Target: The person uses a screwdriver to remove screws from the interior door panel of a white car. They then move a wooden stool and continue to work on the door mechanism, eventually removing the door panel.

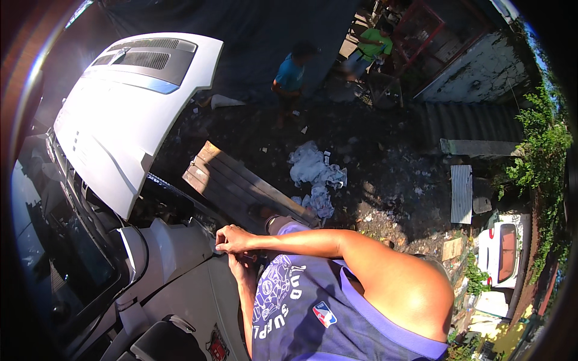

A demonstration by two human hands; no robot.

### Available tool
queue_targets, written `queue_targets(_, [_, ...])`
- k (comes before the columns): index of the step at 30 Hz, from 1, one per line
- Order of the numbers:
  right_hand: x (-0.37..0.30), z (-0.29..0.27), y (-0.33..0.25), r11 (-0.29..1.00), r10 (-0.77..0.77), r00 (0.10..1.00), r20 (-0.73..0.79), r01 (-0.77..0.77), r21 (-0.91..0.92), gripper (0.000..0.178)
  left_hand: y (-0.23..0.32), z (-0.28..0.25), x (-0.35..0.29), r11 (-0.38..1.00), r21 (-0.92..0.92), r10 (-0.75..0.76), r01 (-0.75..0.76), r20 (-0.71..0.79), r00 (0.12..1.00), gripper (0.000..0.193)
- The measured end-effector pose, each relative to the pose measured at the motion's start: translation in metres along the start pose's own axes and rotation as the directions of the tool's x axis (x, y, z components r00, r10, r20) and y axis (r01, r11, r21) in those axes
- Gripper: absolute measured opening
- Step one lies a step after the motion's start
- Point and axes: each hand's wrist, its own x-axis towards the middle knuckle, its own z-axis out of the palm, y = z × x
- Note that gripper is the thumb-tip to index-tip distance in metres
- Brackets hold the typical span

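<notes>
Seen from a head camera, a person in a dark sleeveless vest (301, 334) leans over a vehicle whose white hood (132, 120) stands raised on the left. The right hand (236, 239) has its fingers curled in a pinch at the front corner of the grey body panel (195, 295), just below the hood. The left hand (241, 268) is beneath it, partly hidden; whether either hand grips something small, I cannot tell. The step in hand appears to be close fingerwork at that corner, and the next move seems to call for steady fingertips and a clear view. As for markings, the vest carries pale lettering (295, 286), partly lost in folds, and a red, white and blue patch (325, 314); a red-and-black emblem (218, 345) decorates the panel.
</notes>
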Motion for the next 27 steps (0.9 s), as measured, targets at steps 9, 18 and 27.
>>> queue_targets(9, [0.002, -0.001, -0.014, 0.992, -0.005, 0.999, 0.038, 0.009, -0.122, 0.028, -0.009, 0.0, 0.002, 0.999, -0.016, 0.046, -0.048, -0.108, 0.993, 0.046])
queue_targets(18, [0.016, 0.006, -0.023, 0.955, -0.059, 0.992, 0.113, 0.089, -0.283, 0.029, 0.009, 0.026, -0.007, 0.988, 0.056, 0.153, -0.144, -0.216, 0.964, 0.05])
queue_targets(27, [0.05, 0.031, 0.002, 0.996, -0.085, 0.851, 0.519, 0.073, 0.043, 0.026, -0.012, -0.001, -0.015, 0.982, -0.025, 0.155, -0.186, -0.451, 0.879, 0.04])
